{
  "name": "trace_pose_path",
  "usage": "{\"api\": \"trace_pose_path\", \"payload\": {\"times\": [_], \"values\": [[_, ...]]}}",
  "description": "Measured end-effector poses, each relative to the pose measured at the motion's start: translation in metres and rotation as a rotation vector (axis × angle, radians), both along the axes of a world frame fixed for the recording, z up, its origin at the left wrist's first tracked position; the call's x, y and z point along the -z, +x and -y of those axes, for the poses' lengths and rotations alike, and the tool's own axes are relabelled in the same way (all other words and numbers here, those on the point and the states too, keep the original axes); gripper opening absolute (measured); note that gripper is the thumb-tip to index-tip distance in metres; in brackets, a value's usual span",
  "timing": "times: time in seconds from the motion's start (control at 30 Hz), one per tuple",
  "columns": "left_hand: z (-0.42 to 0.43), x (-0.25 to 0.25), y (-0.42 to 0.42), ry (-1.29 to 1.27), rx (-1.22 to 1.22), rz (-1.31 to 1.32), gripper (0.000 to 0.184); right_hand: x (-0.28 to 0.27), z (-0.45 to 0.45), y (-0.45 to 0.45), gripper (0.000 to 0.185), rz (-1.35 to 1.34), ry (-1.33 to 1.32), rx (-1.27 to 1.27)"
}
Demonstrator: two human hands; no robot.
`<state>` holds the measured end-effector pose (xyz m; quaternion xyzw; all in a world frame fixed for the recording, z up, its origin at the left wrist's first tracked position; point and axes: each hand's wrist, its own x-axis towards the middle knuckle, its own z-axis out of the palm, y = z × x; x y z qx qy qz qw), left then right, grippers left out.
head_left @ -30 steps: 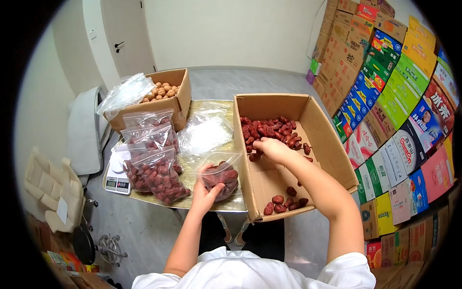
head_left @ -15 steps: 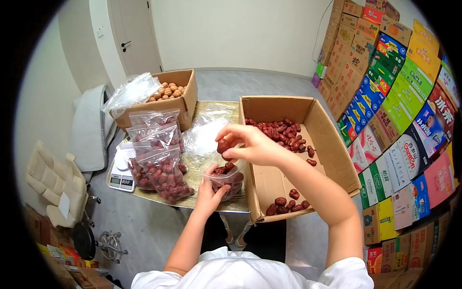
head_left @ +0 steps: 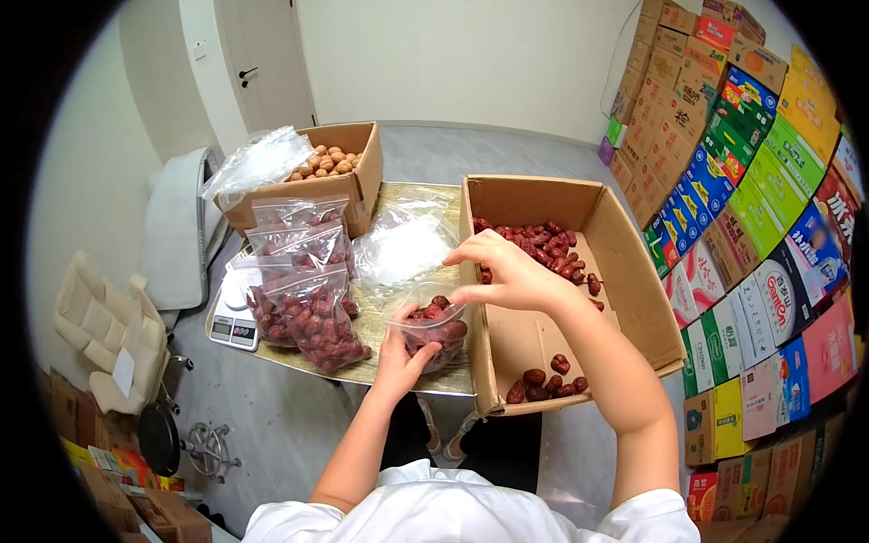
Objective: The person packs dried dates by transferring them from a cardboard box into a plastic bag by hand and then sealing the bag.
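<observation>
My left hand (head_left: 403, 360) is closed around the side of a clear plastic zip bag (head_left: 437, 342) partly filled with red dates. The bag's mouth gapes upward, with dates showing inside. Just above and to the right of the opening, my right hand (head_left: 498, 271) has its thumb and fingers apart, with nothing between them. Right beside it stands a cardboard box (head_left: 511, 339) with red dates (head_left: 543, 244) heaped at the far end and several more dates (head_left: 543, 385) in the near corner. Several filled date bags (head_left: 317, 312) stand to the left of my left hand.
A cardboard box of walnuts (head_left: 335, 163) sits at the far left, with empty plastic bags (head_left: 258, 163) on top. More flat bags (head_left: 403, 249) lie mid-table. A kitchen scale (head_left: 233, 328) is at the left edge. Stacked cartons (head_left: 715, 217) line the right wall; a chair (head_left: 104, 330) stands left.
My right hand has let go of the date it held over the bag and opened, moving slightly right. My left hand still holds the bag. The view has shifted slightly.
</observation>
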<state>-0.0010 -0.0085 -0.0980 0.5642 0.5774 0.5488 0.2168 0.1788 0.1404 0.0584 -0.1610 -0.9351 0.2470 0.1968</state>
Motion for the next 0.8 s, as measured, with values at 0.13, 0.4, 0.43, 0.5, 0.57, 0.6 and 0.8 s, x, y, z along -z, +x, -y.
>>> {"api": "trace_pose_path", "payload": {"times": [0.13,0.4,0.43,0.5,0.57,0.6,0.8], "values": [[-0.005,0.012,-0.004,0.038,0.073,0.195,0.068,0.019,-0.015,0.006,0.059,0.148,0.077,-0.069],[-0.019,0.000,-0.011,0.165,0.106,0.285,0.040,0.028,-0.013,-0.003,0.015,0.074,0.004,-0.060],[-0.021,-0.005,-0.011,0.164,0.104,0.284,0.040,0.030,-0.012,-0.004,0.015,0.073,0.003,-0.063],[-0.024,-0.017,-0.012,0.210,0.167,0.369,0.026,0.033,-0.012,-0.005,0.013,0.032,0.021,-0.028],[-0.025,-0.019,-0.013,0.202,0.226,0.509,0.015,0.037,-0.015,-0.004,0.012,-0.004,-0.016,-0.014],[-0.023,-0.021,-0.014,0.217,0.183,0.543,0.012,0.036,-0.015,-0.003,0.011,-0.038,-0.056,0.002],[-0.018,-0.023,-0.014,0.292,0.178,0.817,0.006,0.027,-0.010,-0.005,0.013,0.031,-0.272,0.061]]}}
